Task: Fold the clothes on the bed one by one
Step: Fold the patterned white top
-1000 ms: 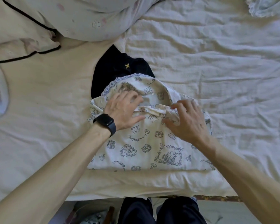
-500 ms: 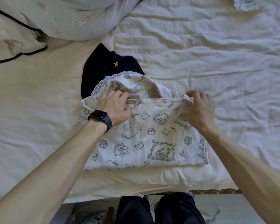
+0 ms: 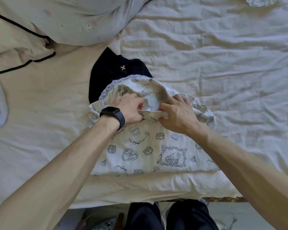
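Two hands are seen meeting at the middle of the frame, both on the printed white garment [image 3: 148, 146]. That garment is laid on the bed [image 3: 223, 63] close to its near edge, doubled over on itself, with a lace-trimmed hem arched up just behind the hands. A fold of cloth is pinched by the left hand [image 3: 131, 110]; its grip is narrow, the fingers curled tight round the fabric, and a dark watch [image 3: 112, 114] is worn on that wrist. The same fold is held just beside it by the right hand [image 3: 178, 117], with the fingertips tucked into the cloth and the thumb pressed against the edge. A navy garment [image 3: 106, 77] with a small yellow mark is partly covered by the printed one at its upper left. A pale pillow [image 3: 73, 17] is set in the upper left of the frame, and a cream cover with black piping [image 3: 15, 40] is bunched beside it.
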Demonstrator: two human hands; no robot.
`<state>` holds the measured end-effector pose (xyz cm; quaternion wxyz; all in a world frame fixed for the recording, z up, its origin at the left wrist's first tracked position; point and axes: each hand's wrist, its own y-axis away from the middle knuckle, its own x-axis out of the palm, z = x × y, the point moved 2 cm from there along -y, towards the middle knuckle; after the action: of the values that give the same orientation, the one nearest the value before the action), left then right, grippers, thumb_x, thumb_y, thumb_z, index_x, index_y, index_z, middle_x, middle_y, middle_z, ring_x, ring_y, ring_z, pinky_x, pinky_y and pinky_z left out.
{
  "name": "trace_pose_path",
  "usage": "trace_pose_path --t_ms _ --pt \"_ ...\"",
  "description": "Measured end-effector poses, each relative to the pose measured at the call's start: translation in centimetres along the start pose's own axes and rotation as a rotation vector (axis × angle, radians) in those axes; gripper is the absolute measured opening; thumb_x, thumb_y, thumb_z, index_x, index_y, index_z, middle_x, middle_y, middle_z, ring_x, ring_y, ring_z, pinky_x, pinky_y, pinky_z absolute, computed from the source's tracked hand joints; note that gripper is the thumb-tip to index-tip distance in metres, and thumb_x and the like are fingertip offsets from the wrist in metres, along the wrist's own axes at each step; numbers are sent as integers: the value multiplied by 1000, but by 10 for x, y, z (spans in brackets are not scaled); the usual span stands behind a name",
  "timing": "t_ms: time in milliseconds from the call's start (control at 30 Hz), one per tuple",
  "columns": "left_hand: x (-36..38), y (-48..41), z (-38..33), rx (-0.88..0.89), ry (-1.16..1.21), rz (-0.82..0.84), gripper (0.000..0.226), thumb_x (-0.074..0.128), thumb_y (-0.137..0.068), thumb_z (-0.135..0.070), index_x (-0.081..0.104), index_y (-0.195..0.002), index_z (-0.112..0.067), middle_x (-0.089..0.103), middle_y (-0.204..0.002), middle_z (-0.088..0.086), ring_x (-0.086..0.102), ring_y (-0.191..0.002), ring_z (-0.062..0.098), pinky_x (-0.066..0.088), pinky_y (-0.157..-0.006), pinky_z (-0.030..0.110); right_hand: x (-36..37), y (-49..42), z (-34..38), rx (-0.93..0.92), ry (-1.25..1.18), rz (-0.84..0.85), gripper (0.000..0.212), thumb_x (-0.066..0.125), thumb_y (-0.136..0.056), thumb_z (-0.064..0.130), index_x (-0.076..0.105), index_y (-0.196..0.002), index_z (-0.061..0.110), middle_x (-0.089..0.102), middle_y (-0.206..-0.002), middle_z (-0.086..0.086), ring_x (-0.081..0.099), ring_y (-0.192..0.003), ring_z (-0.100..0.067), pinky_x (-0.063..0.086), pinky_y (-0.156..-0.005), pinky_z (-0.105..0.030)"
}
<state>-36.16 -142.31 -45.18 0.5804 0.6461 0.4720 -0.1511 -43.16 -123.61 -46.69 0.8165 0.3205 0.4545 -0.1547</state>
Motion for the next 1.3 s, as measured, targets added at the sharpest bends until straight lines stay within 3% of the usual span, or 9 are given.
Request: trace_pose_path --t_ms 167,433,533,667,733,833,900,1000,1300 --pt "-3 13 3 -59 109 62 24 63 -86 -55 57 -93 -33 56 -73 -9 61 -89 27 39 -76 32 -4 -2 -2 -6 -110 44 20 52 -91 33 69 -97 25 67 -94 2 63 -94 -27 30 -101 -46" --pt "-12 3 14 39 259 -199 20 61 -96 -44 72 -110 -36 65 -99 -7 59 -100 22 45 -86 36 -26 -32 8 -78 -181 -67 22 61 -98 24 73 -116 22 68 -114 -5 67 -92 -31 55 -71 -43" --pt "-23 -15 28 24 235 -214 20 59 -96 -44 69 -112 -36 59 -99 -7 58 -103 22 49 -84 38 -35 -58 11 -85 -135 -113 25 56 -101 26 71 -120 22 67 -111 -6 66 -86 -31 52 -75 -42" --pt "-30 -26 41 -23 219 -250 32 62 -91 -48 61 -121 -38 53 -102 -10 56 -105 16 45 -80 31 -34 -83 3 29 -52 -38 32 55 -99 34 63 -130 26 65 -118 -3 60 -106 -30 40 -88 -42" --pt "-25 -4 53 -77 373 -445 32 63 -89 -43 63 -119 -33 56 -107 -6 55 -103 15 45 -85 29 -33 -72 -3 71 -86 -78 37 59 -97 38 60 -132 26 64 -123 -2 54 -114 -28 38 -92 -42" --pt "9 57 94 -445 626 -777 21 61 -91 -32 63 -110 -22 60 -110 1 57 -102 22 47 -87 34 -33 -30 -14 227 -239 -298 39 63 -96 38 59 -130 19 61 -125 -5 50 -116 -28 39 -96 -42" --pt "39 87 114 -641 664 -687 21 63 -91 -30 59 -110 -22 57 -115 7 58 -104 29 49 -88 39 -23 -3 -8 299 -270 -336 38 62 -97 36 59 -128 14 61 -124 -7 49 -116 -31 39 -99 -43" --pt "66 104 115 -663 676 -411 31 67 -90 -37 60 -117 -24 54 -118 4 59 -106 26 50 -91 37 -1 16 26 240 -222 -272 38 56 -98 37 59 -128 14 60 -123 -9 49 -115 -31 40 -98 -44" --pt "66 109 108 -446 433 -361 61 75 -78 -51 56 -135 -39 41 -142 -5 42 -127 19 39 -106 38 69 28 109 147 -69 -98 35 63 -92 31 63 -122 13 58 -123 -11 54 -107 -37 47 -91 -49"
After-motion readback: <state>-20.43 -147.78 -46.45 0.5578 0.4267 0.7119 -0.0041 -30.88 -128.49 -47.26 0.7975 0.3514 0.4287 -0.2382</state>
